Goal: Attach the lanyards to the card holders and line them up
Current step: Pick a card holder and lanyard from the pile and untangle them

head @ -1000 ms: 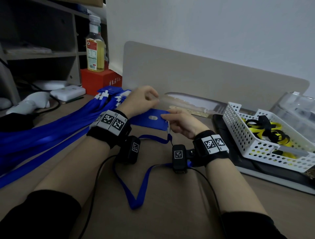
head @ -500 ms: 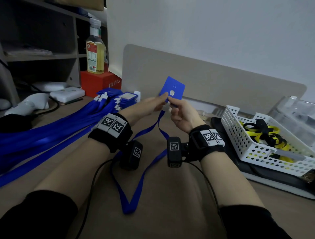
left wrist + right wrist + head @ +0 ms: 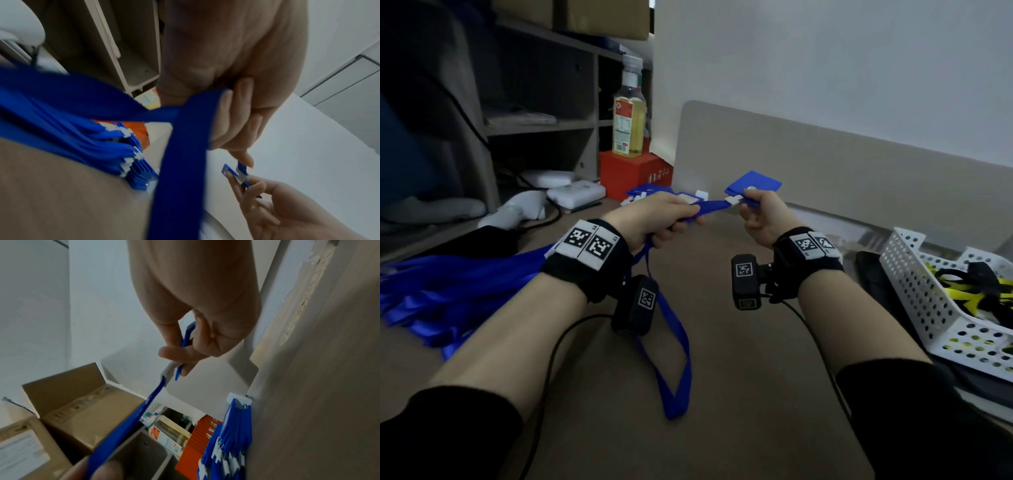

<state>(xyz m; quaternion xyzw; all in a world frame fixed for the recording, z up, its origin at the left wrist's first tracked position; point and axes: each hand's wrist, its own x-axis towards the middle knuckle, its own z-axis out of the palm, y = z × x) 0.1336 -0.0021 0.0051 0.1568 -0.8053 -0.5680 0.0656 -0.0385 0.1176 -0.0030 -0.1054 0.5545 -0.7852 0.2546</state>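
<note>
A plain white wall (image 3: 825, 61) is filling the far side, with a low beige panel (image 3: 825, 178) standing along the back edge of the brown desk (image 3: 722, 394). Grey shelving (image 3: 544, 126) is standing at the left, with cardboard boxes (image 3: 599, 17) sitting on top. The light is lying dim and cool, leaving the shelf bays and the left corner in shadow.

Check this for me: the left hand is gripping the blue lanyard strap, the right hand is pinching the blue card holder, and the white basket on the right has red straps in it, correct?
Not quite. The straps in the white basket are yellow and black, not red; the head view shows it. The rest holds: the left hand grips the blue lanyard strap, and the right hand pinches the blue card holder.
</note>
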